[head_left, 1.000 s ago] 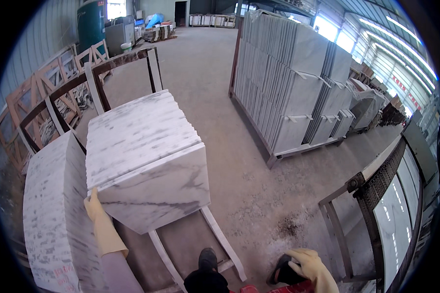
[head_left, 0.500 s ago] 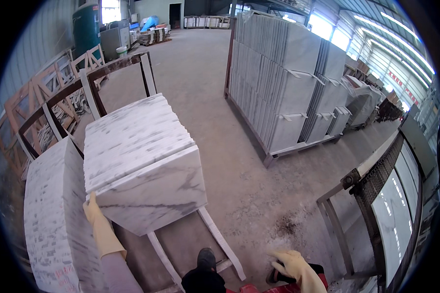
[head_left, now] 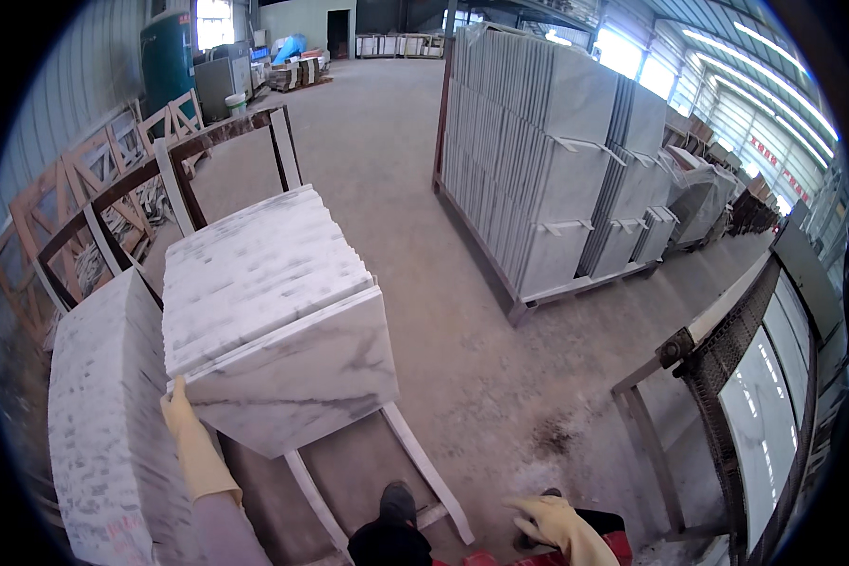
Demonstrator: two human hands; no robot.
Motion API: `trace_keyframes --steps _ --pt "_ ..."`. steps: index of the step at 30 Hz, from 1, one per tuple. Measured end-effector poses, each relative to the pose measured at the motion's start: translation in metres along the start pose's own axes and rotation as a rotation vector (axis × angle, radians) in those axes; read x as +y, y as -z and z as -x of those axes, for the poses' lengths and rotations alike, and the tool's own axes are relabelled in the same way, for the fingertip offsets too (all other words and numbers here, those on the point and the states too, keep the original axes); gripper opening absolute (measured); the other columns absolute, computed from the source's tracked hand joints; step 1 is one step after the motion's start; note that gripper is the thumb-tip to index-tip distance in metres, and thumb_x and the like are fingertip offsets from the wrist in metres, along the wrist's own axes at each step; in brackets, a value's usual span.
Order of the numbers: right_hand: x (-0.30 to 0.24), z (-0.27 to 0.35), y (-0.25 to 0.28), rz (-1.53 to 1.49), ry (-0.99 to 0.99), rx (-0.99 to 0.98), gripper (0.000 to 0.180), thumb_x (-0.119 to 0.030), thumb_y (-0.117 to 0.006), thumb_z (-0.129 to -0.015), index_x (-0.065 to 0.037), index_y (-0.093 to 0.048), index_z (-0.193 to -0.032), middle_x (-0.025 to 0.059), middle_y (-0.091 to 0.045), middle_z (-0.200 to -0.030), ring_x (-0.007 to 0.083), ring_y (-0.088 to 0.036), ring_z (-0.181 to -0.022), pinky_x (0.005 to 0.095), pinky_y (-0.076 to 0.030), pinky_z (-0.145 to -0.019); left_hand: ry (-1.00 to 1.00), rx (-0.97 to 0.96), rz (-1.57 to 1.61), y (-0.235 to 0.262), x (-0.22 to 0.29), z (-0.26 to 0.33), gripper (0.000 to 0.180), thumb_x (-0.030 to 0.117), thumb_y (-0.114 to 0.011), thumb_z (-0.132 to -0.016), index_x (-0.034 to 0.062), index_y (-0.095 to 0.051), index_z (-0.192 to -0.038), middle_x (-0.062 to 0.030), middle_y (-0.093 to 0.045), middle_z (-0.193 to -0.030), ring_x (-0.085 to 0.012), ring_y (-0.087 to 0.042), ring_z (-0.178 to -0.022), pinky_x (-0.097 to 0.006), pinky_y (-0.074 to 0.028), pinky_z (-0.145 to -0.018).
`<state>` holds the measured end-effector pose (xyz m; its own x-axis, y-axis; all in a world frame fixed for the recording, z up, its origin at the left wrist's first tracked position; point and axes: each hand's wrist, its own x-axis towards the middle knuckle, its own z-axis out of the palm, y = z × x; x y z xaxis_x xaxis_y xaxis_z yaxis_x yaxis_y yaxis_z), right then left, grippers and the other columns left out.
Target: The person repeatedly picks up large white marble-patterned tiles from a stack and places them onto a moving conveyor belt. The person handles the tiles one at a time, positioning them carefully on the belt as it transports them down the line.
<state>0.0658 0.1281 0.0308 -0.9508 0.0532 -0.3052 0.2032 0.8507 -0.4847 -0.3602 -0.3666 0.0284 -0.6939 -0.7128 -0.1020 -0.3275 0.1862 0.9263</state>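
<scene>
My left hand, in a cream rubber glove, is at the left upper corner of the front marble slab, its fingers closed over the edge. That white, grey-veined slab is the nearest of a tightly packed stack of marble slabs standing on edge. Low at the right, my gloved right hand hangs by my leg with its fingers apart and nothing in them. What the left fingertips do behind the slab's edge is hidden.
Pale rails run out under the stack toward my feet. Another slab stack stands at the left. Beyond are a tall rack of slabs and dark metal frames. A roller conveyor carrying glossy slabs lies at the right.
My right hand has shifted slightly left and down, fingers still apart. The left hand stays at the slab's corner. The slabs look almost unmoved.
</scene>
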Motion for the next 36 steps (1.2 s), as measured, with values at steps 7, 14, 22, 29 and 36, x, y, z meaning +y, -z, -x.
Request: trace_keyframes --steps 7,14,22,29,36 --pt "0.007 0.004 -0.007 0.009 -0.036 -0.073 0.042 -0.028 -0.057 -0.091 -0.02 -0.054 -0.131 0.0128 -0.066 -0.113 0.0335 -0.06 -0.106 0.0401 -0.046 -0.094 0.017 0.004 0.051 0.007 0.013 0.02 0.056 0.042 -0.07 -0.079 0.0017 -0.059 -0.116 -0.0114 -0.062 -0.108 -0.0223 -0.058 -0.092 -0.033 -0.045 -0.08" --pt "0.011 0.007 -0.014 -0.015 -0.014 -0.072 0.043 -0.029 -0.058 -0.091 -0.021 -0.054 -0.132 0.0143 -0.066 -0.113 0.0346 -0.061 -0.103 0.0402 -0.048 -0.092 0.072 0.007 0.163 0.021 -0.009 0.032 0.052 0.038 -0.071 -0.077 0.0035 -0.059 -0.114 -0.0095 -0.059 -0.099 -0.0201 -0.057 -0.081 -0.031 -0.045 -0.066" --pt "-0.02 -0.018 0.016 -0.513 -0.127 -0.149 0.048 -0.028 -0.055 -0.094 -0.018 -0.046 -0.141 0.0157 -0.06 -0.128 0.0277 -0.056 -0.118 0.0366 -0.044 -0.099 0.181 0.031 0.688 0.027 -0.05 0.054 0.051 0.03 -0.065 -0.079 -0.0042 -0.056 -0.115 -0.0182 -0.057 -0.107 -0.0281 -0.057 -0.099 -0.042 -0.048 -0.084" --pt "-0.063 -0.112 0.045 -1.211 -0.106 0.025 0.06 -0.035 -0.047 -0.1 -0.01 -0.025 -0.15 0.0181 -0.052 -0.134 0.0275 -0.053 -0.12 0.0408 -0.041 -0.103 0.206 0.26 0.728 0.039 -0.118 0.081 0.054 0.026 -0.064 -0.078 -0.0049 -0.052 -0.121 -0.0192 -0.051 -0.123 -0.0298 -0.049 -0.116 -0.042 -0.041 -0.097" --pt "-0.094 -0.202 0.061 -1.327 -0.199 0.008 0.07 -0.051 -0.047 -0.096 -0.019 -0.019 -0.152 0.0188 -0.06 -0.119 0.0279 -0.066 -0.094 0.0386 -0.055 -0.081 0.261 0.163 0.692 0.061 -0.12 0.09 0.052 0.024 -0.07 -0.072 -0.0064 -0.059 -0.113 -0.0159 -0.056 -0.117 -0.0297 -0.05 -0.111 -0.04 -0.038 -0.096"
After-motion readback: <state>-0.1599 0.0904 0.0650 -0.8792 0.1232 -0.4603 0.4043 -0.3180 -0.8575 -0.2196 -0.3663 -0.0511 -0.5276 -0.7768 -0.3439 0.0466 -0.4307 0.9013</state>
